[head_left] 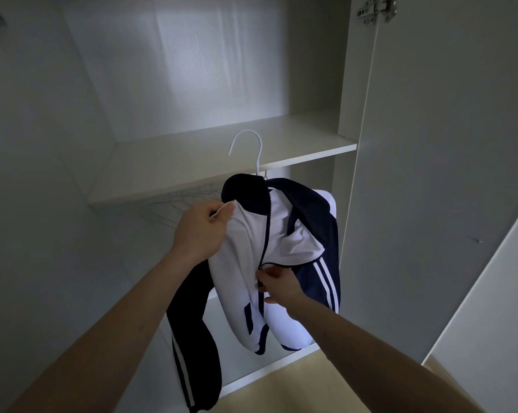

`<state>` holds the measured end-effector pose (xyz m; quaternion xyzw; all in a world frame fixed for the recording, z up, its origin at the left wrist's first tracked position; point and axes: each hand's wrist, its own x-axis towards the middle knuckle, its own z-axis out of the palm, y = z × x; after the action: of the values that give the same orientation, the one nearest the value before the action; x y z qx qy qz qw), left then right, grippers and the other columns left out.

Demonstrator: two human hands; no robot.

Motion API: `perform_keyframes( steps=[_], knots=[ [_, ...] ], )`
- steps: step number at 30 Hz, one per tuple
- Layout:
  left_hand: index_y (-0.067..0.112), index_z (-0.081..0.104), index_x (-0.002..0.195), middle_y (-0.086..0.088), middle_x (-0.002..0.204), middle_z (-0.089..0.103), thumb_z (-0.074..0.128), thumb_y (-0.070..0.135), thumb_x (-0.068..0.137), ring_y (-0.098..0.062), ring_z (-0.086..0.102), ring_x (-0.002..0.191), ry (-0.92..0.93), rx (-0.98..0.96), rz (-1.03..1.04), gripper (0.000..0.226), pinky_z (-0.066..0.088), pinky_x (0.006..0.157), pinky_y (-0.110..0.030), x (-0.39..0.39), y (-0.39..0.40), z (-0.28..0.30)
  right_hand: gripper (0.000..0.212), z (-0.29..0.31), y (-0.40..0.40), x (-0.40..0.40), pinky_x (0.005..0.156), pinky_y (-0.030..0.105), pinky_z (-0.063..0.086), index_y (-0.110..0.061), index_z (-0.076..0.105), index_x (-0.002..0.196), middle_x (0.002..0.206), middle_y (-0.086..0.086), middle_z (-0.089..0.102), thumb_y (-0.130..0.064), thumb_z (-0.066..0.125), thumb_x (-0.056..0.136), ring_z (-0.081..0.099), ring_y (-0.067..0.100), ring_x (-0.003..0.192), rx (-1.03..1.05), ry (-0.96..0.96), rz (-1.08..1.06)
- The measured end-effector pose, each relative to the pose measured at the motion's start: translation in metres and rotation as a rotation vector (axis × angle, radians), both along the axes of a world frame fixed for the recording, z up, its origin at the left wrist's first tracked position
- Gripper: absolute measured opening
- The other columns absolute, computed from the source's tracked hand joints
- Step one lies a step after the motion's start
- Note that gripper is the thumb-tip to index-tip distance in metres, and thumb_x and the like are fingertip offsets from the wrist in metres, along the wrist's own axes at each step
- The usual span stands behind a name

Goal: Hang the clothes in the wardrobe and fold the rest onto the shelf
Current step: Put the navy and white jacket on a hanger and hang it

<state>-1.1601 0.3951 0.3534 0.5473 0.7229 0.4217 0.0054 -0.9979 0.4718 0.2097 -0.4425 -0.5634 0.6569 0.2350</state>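
So the jacket (260,251) is already on a white hanger (253,150), held up mid-frame in front of the open wardrobe (345,84), just below the shelf (192,162). Left hand (202,226) pinches the shoulder and hanger end at about 9 o'clock of the jacket; right hand (277,286) is pinching the zipper around 5 o'clock. It looks light, floppy and a bit slick, so I'd carry it by the hanger, not the cloth. Spare hangers (174,207) sit at 9 o'clock under the shelf.
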Motion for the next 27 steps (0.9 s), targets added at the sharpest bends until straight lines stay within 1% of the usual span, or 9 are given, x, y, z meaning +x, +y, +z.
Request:
perform_keyframes(
  steps=[5,8,10,14,17,20,22,24,27],
  knots=[
    [0.028,0.040,0.055,0.007,0.049,0.039,0.052,0.040,0.103,-0.011,0.033,0.049,-0.037,-0.024,0.057,0.052,0.027,0.056,-0.034,-0.011,-0.001,-0.010,0.012,0.009,0.001,0.017,0.052,0.021,0.039,-0.009,0.058,0.086,0.078,0.005,0.064,-0.008,0.052,0.097,0.058,0.017,0.068,-0.116,0.065,0.071],
    [0.042,0.055,0.058,0.016,0.051,0.050,0.053,0.041,0.104,-0.012,0.042,0.056,-0.094,-0.049,0.105,0.046,0.031,0.057,-0.032,-0.012,-0.006,-0.016,0.009,0.017,0.004,0.029,0.048,0.019,0.042,-0.005,0.060,0.088,0.079,0.008,0.071,0.002,0.058,0.092,0.061,0.018,0.066,-0.119,0.124,-0.017],
    [0.035,0.055,0.059,0.014,0.053,0.052,0.052,0.043,0.103,-0.015,0.048,0.059,-0.103,-0.068,0.157,0.045,0.032,0.055,-0.031,-0.013,-0.009,-0.022,0.012,0.024,0.004,0.037,0.046,0.020,0.045,-0.006,0.057,0.089,0.078,0.010,0.074,0.006,0.061,0.089,0.066,0.018,0.064,-0.103,0.135,-0.078],
    [0.023,0.050,0.101,0.004,0.087,0.062,0.054,0.042,0.100,-0.022,0.061,0.080,-0.194,-0.124,0.243,0.019,0.049,0.071,-0.038,-0.014,-0.012,-0.034,0.018,0.043,0.002,0.051,0.045,0.021,0.044,-0.010,0.052,0.089,0.076,0.012,0.075,0.007,0.059,0.088,0.066,0.022,0.068,0.046,0.132,-0.110],
    [0.023,0.043,0.101,0.000,0.084,0.056,0.055,0.024,0.093,-0.020,0.056,0.072,-0.231,-0.228,0.120,0.015,0.047,0.072,-0.039,-0.005,-0.015,-0.043,0.016,0.052,0.003,0.054,0.047,0.021,0.045,-0.008,0.051,0.091,0.077,0.013,0.074,0.007,0.054,0.091,0.064,0.023,0.070,0.161,0.140,-0.054],
    [0.032,0.059,0.076,-0.017,0.085,0.059,0.061,0.010,0.080,-0.019,0.054,0.072,-0.249,-0.263,-0.109,0.022,0.040,0.067,-0.027,0.010,-0.021,-0.049,0.017,0.056,0.005,0.053,0.054,0.020,0.046,-0.011,0.051,0.091,0.073,0.008,0.073,0.006,0.051,0.092,0.064,0.013,0.067,0.259,0.119,-0.036],
    [0.033,0.072,0.077,-0.021,0.094,0.059,0.071,0.001,0.082,-0.020,0.056,0.084,-0.287,-0.287,-0.207,0.032,0.040,0.068,-0.016,0.021,-0.024,-0.054,0.019,0.055,0.005,0.051,0.060,0.019,0.046,-0.010,0.051,0.091,0.070,0.006,0.070,0.009,0.049,0.093,0.063,0.013,0.066,0.282,0.161,-0.024],
    [0.034,0.077,0.092,-0.004,0.108,0.055,0.082,0.014,0.081,-0.009,0.054,0.102,-0.275,-0.307,-0.215,0.023,0.038,0.080,-0.005,0.031,-0.026,-0.059,0.020,0.053,0.003,0.049,0.066,0.021,0.047,-0.010,0.050,0.091,0.068,0.004,0.068,0.009,0.049,0.095,0.061,0.016,0.069,0.305,0.181,0.010],
    [0.042,0.065,0.107,0.005,0.113,0.047,0.085,0.036,0.077,-0.008,0.055,0.103,-0.155,-0.306,-0.157,0.037,0.047,0.089,-0.022,0.037,-0.025,-0.067,0.021,0.050,0.000,0.046,0.069,0.026,0.049,-0.007,0.048,0.090,0.062,-0.003,0.059,0.013,0.047,0.097,0.057,0.015,0.065,0.317,0.253,0.013]
  ],
)
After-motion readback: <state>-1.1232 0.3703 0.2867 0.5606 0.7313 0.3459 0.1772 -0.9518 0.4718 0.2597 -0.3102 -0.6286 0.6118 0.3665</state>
